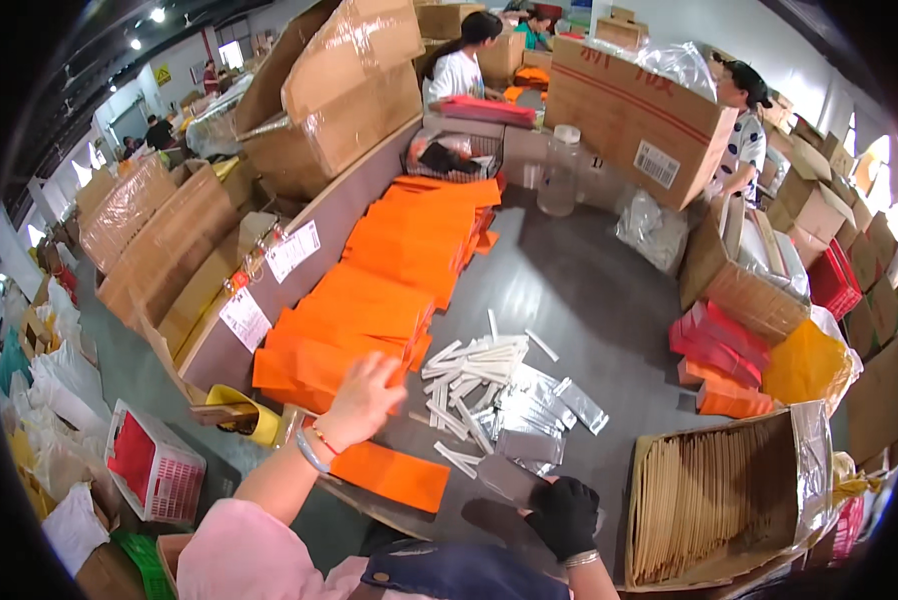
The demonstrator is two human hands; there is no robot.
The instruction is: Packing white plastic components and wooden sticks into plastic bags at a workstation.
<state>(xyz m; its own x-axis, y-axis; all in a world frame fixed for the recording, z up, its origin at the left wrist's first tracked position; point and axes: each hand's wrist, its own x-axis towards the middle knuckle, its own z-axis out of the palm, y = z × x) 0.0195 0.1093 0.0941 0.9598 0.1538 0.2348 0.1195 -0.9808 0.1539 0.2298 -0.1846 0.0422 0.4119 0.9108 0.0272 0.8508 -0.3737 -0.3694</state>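
Note:
My bare left hand (362,402), with a bracelet and a bangle at the wrist, is over the near end of a long row of overlapping orange paper sleeves (369,285). Its fingers are spread and hold nothing that I can see. Just below it, a single orange sleeve (394,477) lies flat at the table's near edge. My right hand (566,515), in a black glove, is closed at the edge of a flat dark grey piece (507,477). Beyond that piece lie silver foil packets (534,412) and a loose pile of short white sticks (479,365).
At the right stands a carton of upright tan envelopes (714,500), with red and orange bundles (719,345) behind it. A clear plastic jar (559,170), a wire basket (452,155) and a large carton (639,120) stand at the far end. Co-workers are beyond.

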